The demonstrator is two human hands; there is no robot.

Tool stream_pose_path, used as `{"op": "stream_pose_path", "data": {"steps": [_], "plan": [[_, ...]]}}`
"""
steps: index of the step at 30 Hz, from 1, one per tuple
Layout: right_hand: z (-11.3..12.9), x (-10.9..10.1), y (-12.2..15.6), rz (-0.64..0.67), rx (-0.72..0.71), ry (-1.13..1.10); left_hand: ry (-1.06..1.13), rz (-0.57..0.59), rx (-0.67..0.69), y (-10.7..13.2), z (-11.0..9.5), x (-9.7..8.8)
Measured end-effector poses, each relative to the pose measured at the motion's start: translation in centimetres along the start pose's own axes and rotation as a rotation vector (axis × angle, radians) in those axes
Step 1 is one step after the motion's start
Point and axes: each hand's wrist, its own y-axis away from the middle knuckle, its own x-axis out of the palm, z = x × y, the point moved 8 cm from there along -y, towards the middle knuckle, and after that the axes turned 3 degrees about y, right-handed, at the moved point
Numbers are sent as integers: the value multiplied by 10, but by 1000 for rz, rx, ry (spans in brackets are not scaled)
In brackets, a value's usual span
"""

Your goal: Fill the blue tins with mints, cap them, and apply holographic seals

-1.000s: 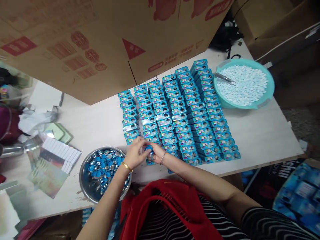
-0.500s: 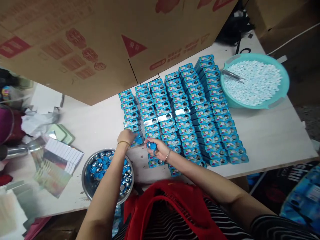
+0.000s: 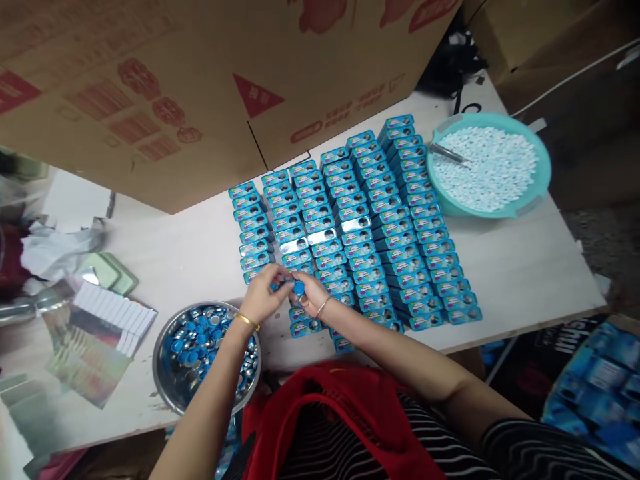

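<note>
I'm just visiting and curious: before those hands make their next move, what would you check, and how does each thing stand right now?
1. Right hand has round caps ready: ok, it holds blue-and-silver ones.
2. Left hand has a cap pinched: cannot tell; its fingertips are beside the right hand, but the detail is too small.
3. Metal bowl is stocked: ok, many loose caps lie inside.
4. Blue tins are lined up: ok, they stand in rows.
5. Teal basin is clear of the tins: cannot tell; its rim meets the rightmost row in this view.
6. Scoop is inside the basin: ok.
</note>
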Motion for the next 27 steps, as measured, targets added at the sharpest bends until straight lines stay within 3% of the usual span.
{"op": "stream_pose_path", "data": {"steps": [2,4,6,10,14,18,23,25,27], "plan": [[2,0,0,-49,-20,-49,38,-42,97,11,-19,6],[0,3,-2,-48,6,-73,41,-134,78,12,-19,3],[-3,9,-4,26,58,-76,70,-227,-15,5,-3,-8],[4,16,-9,167,41,-54,-39,-320,-356,-19,55,-37],[11,14,-12,199,-10,-6,-329,-119,-585,-44,89,-44],[15,14,-15,217,-32,18,-497,67,-689,-57,97,-42],[17,14,-17,173,-39,42,-549,70,-703,-53,94,-46],[19,13,-16,142,-46,39,-470,-19,-595,-46,83,-46],[21,13,-15,108,-59,22,-281,-101,-383,-37,62,-38]]}}
